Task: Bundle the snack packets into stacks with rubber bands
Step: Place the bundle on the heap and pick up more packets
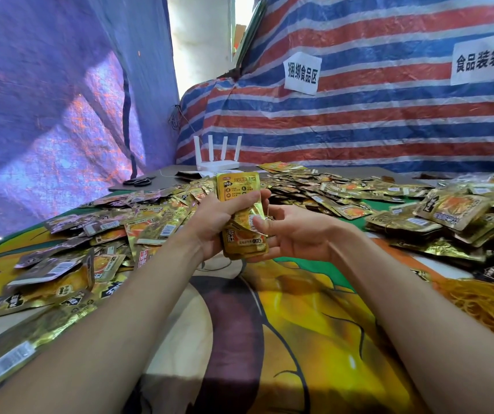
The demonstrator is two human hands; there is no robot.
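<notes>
A stack of gold snack packets (237, 186) stands upright above the table's middle, and my left hand (218, 222) grips it round its waist. My right hand (296, 231) is beside the stack's lower half, palm up, with its thumb on the packets and its fingers under the stack's bottom end. A thin rubber band (267, 215) seems to run by my right fingers at the stack's edge; how it sits is unclear. Loose gold packets (96, 234) lie heaped on the left and at the back.
Bundled packet stacks (449, 216) pile up at the right. A heap of yellow rubber bands (490, 303) lies near the right edge. A white router (217, 162) and black scissors (137, 182) sit at the back. The colourful printed cloth (269, 339) covers the table before me.
</notes>
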